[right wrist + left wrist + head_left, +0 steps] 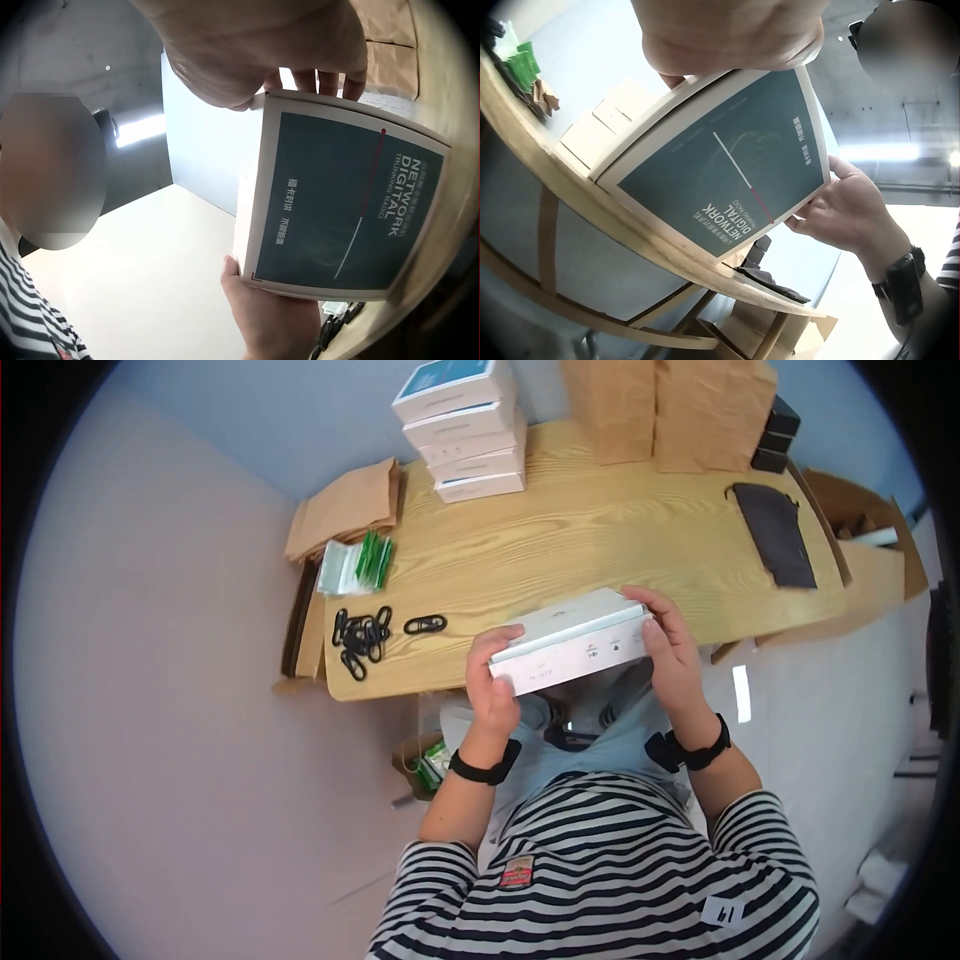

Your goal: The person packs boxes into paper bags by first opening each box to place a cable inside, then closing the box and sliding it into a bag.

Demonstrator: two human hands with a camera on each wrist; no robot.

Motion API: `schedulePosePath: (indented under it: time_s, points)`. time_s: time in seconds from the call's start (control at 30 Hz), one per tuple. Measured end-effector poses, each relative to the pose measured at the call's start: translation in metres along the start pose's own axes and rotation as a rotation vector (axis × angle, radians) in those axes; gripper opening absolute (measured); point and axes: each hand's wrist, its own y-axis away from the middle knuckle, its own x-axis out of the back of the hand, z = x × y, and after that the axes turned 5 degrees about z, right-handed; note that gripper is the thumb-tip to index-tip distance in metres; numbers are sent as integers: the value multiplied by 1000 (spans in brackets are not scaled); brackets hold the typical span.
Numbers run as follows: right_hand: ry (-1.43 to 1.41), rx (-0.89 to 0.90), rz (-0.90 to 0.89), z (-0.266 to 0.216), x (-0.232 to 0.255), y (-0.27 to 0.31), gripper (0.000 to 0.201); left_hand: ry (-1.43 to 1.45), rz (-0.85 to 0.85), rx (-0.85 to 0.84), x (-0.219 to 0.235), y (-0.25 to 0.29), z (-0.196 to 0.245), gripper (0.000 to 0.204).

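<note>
A white radio box (572, 660), printed "NETWORK DIGITAL" on a teal face (727, 157), is held up tilted over the table's front edge. My left hand (492, 685) grips its left end, thumb on the side facing me. The right hand (676, 660) holds the opposite end, with its thumb near the upper corner. In the right wrist view the teal face (330, 210) shows between both hands. A seam runs along the box's side, with a dark line there in the left wrist view. Each hand's far fingers are partly hidden by the box.
On the wooden table (580, 530), white boxes (462, 435) are stacked at the back, near upright paper bags (665, 410). Black looped cords (362, 635), green packets (373, 562) and folded paper bags (345, 512) lie left. A dark pouch (776, 535) lies right, beside a cardboard box (860, 560).
</note>
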Motion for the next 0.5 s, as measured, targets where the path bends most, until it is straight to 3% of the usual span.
schedulePosePath:
  time_s: [0.33,0.5]
  points:
    - [10,-42,21,3,-11,-18,31,52,33,76,-2,-14,9,34]
    - [-120,-234,43,-5,-14,-33,29,-43,37,91,-3,-23,11,36]
